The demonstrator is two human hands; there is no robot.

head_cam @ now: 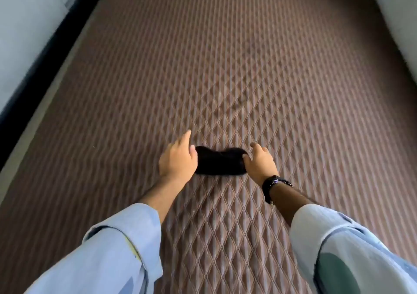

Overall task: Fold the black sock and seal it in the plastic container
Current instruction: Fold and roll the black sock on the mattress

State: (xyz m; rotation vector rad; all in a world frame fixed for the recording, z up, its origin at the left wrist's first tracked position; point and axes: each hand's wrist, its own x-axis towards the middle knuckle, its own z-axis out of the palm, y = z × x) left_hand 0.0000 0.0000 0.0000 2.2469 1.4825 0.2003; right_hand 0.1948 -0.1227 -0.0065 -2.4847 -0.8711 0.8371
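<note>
A: Lying flat on the quilted brown mattress (225, 68), the black sock (219, 162) is sitting in the near middle, bunched into a short wide lump between both hands.

B: Hands doing what?

A: Left hand (178, 158) is touching the sock's left end, thumb against the fabric, other fingers loosely extended and pointing far. Can't tell if it's actually pinching anything. Right hand (259, 162) is gripping the right end, fingers curled, thumb pressing into the cloth.

B: Anything else showing?

A: Dark watch (274, 184) is sitting on the right wrist. Light blue sleeves (108, 253) are showing on both arms, pushed up the forearms. White walls are running along the left and right edges.
</note>
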